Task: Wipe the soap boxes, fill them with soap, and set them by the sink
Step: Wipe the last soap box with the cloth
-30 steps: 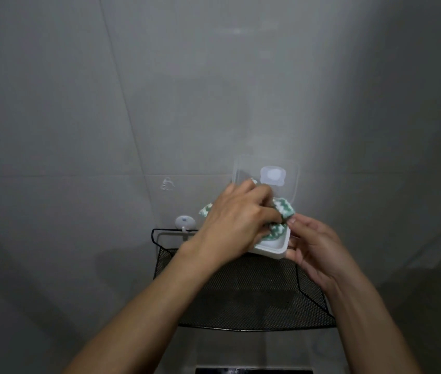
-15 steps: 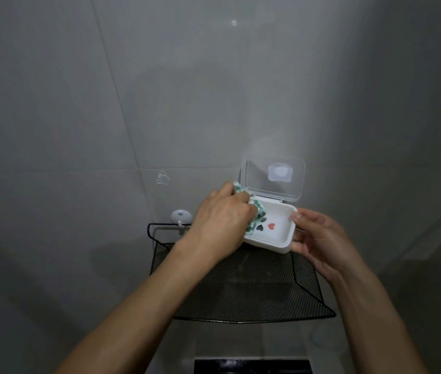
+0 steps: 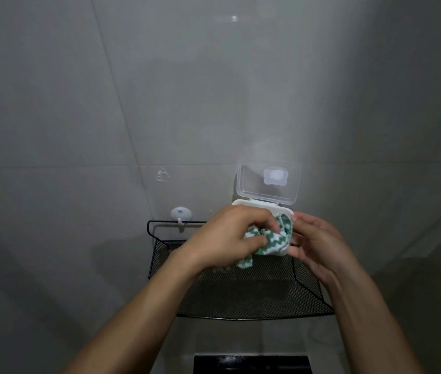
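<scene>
The soap box (image 3: 263, 209) is held in the air just above the black mesh shelf (image 3: 249, 292), its clear lid (image 3: 268, 184) tipped up out of the way. The right hand (image 3: 319, 244) grips its side to steady it, while the left hand (image 3: 230, 236) bunches the green-and-white cloth (image 3: 270, 242) and presses it inside to wipe.

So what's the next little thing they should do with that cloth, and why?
Probably rub the cloth along the soap box interior: the left hand grips it bunched inside, the lid stands open, and the right hand steadies the box.
</scene>
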The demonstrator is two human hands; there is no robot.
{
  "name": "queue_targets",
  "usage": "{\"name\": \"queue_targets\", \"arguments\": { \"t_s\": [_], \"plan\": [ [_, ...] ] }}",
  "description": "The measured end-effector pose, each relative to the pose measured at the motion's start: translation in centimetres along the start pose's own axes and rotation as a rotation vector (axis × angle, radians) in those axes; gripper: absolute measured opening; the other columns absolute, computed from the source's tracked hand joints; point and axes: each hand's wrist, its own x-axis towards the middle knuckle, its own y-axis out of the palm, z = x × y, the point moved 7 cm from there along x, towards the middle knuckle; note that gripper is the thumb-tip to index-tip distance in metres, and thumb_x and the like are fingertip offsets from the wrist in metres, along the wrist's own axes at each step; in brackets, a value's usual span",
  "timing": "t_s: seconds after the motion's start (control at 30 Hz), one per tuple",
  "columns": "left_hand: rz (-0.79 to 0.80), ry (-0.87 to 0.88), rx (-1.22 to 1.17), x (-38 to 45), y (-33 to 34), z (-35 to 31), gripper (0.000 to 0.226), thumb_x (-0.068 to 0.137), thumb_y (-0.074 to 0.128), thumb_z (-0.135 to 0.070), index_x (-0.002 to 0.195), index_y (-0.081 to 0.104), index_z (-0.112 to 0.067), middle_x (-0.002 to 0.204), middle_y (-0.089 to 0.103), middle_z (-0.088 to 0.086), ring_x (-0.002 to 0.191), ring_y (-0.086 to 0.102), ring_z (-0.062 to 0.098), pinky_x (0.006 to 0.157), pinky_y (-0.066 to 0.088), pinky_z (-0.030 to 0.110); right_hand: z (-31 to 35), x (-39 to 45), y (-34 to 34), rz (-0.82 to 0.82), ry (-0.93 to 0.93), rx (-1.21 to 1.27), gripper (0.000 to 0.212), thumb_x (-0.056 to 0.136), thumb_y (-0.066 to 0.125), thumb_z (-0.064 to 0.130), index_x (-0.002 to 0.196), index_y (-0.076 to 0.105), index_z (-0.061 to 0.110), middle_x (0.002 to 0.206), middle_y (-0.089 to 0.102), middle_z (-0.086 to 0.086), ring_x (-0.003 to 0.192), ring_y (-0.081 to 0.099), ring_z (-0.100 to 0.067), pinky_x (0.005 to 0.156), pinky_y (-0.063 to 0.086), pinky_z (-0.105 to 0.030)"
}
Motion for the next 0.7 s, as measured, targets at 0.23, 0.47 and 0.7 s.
{"name": "queue_targets", "arguments": {
  "t_s": [0.23, 0.47, 0.7],
  "plan": [
    [-0.323, -0.145, -0.102, -3.1, -3.1, 5.3, 0.023, 0.086, 0.070, -0.003, 0.100, 0.071, -0.022, 0.096, 0.069, -0.015, 0.092, 0.061, -0.003, 0.081, 0.044, 0.013, 2.4, 0.0, -3.7, -0.141, -0.023, -0.026, 0.012, 0.098, 0.054, 0.008, 0.097, 0.066, 0.010, 0.093, 0.071, -0.015, 0.078, 0.068, -0.028, 0.055, 0.062, -0.041],
    [-0.101, -0.401, 0.082, -4.7, 3.0, 11.7, 0.020, 0.087, 0.067, -0.007, 0.100, 0.069, -0.023, 0.104, 0.068, -0.005, 0.097, 0.061, 0.010, 0.076, 0.041, 0.021, 1.5, 0.3, -4.4, -0.175, 0.028, -0.114, 0.015, 0.096, 0.056, 0.014, 0.094, 0.070, 0.019, 0.086, 0.075, -0.004, 0.074, 0.071, -0.020, 0.060, 0.061, -0.039],
    [0.146, -0.452, 0.116, -6.5, 9.0, 14.6, 0.017, 0.087, 0.067, -0.014, 0.101, 0.073, -0.023, 0.102, 0.072, -0.005, 0.095, 0.065, 0.012, 0.079, 0.048, 0.024, 0.6, 0.3, -3.6, -0.147, 0.037, -0.278, 0.019, 0.095, 0.061, 0.014, 0.109, 0.073, 0.016, 0.093, 0.074, -0.008, 0.070, 0.069, -0.019, 0.055, 0.055, -0.031]
  ]
}}
